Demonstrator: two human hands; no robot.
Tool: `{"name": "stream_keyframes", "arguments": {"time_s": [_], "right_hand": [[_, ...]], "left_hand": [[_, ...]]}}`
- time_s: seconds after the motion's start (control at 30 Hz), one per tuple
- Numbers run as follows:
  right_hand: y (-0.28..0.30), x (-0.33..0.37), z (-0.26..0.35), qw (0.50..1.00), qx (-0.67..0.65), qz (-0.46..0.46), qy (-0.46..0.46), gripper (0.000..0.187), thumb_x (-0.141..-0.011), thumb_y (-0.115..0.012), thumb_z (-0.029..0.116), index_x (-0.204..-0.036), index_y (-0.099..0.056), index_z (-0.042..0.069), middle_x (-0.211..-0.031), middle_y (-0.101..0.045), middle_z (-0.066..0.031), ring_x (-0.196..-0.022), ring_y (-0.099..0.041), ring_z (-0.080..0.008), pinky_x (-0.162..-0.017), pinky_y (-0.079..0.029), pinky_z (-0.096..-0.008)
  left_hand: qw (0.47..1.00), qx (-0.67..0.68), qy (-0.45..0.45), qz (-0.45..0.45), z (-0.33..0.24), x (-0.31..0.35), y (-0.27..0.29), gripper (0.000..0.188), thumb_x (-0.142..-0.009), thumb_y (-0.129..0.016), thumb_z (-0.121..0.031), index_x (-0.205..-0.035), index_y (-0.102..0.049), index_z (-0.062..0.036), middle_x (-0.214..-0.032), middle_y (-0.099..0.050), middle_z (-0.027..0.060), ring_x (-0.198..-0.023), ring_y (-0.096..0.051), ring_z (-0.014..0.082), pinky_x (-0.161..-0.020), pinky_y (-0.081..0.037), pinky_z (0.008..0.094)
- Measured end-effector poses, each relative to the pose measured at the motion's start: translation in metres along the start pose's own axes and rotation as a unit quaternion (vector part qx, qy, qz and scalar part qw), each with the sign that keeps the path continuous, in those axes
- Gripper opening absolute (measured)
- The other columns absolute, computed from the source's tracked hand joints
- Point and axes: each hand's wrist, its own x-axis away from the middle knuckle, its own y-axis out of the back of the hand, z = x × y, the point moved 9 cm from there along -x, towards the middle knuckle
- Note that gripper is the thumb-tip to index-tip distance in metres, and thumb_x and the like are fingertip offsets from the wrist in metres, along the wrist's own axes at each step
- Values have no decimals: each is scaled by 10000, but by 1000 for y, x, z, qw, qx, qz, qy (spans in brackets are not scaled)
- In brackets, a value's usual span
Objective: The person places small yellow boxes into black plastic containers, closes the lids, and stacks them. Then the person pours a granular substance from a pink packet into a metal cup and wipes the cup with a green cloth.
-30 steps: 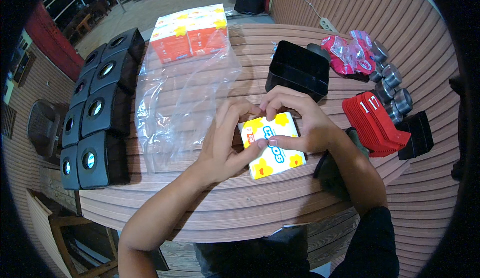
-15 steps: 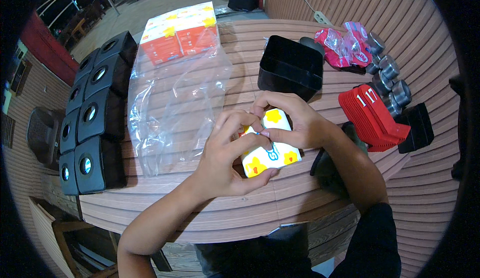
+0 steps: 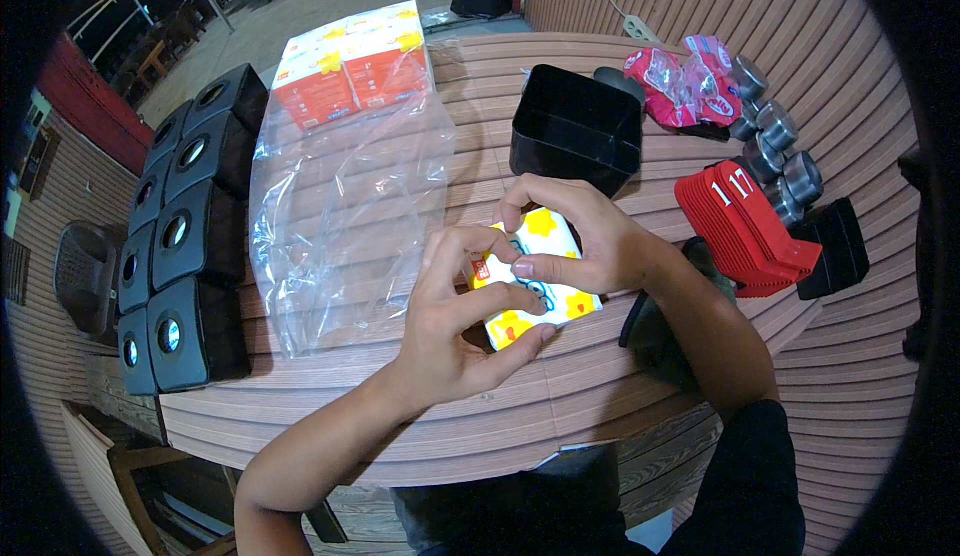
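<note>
A white soft tissue pack (image 3: 572, 304) with yellow flowers lies on the slatted wooden table (image 3: 500, 411) in front of me. My left hand (image 3: 455, 311) grips its left side, thumb at the near edge and fingers bent over the top. From the far right, my right hand (image 3: 575, 241) pinches at the top face, its thumb near the left fingertips. Fingers cover part of the pack, and I cannot tell whether its wrapper is torn. Just beyond the right hand stands an open-topped black box (image 3: 575, 161).
Clear plastic wrap (image 3: 345, 221) spreads left of my hands, below a bundle of orange-and-white tissue packs (image 3: 350, 71). Black boxes with round holes (image 3: 205, 226) line the left edge. At right are red number stands (image 3: 745, 226), metal containers (image 3: 775, 126), a pink bag (image 3: 665, 86) and a dark object (image 3: 660, 341).
My right thumb has shifted slightly left across the pack, and the fingers of both hands have moved a little apart. The whole view has shifted slightly.
</note>
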Motion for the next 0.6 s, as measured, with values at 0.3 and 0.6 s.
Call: {"name": "stream_keyframes", "arguments": {"time_s": [0.3, 0.6], "right_hand": [[-4, 1, -3, 1000, 1, -1, 1, 398, -895, -860, 176, -1184, -638, 16, -1077, -702, -143, -1037, -720, -302, -935, -550, -413], [-17, 1, -2, 998, -51, 36, -21, 339, -946, -824, 170, -1201, -656, 24, -1138, -715, -124, -1081, -709, -240, -960, -540, -383]], "left_hand": [[999, -3, 31, -11, -3, 5, 0, 199, -782, -952, -65, -955, -855, -79, -1188, -569, 118, -1098, -582, 263, -974, -479, 379], [977, 132, 133, -104, 17, 11, 7, 116, -945, -877, -40, -1042, -817, -15, -1219, -525, 87, -1128, -585, 187, -963, -504, 310]]}}
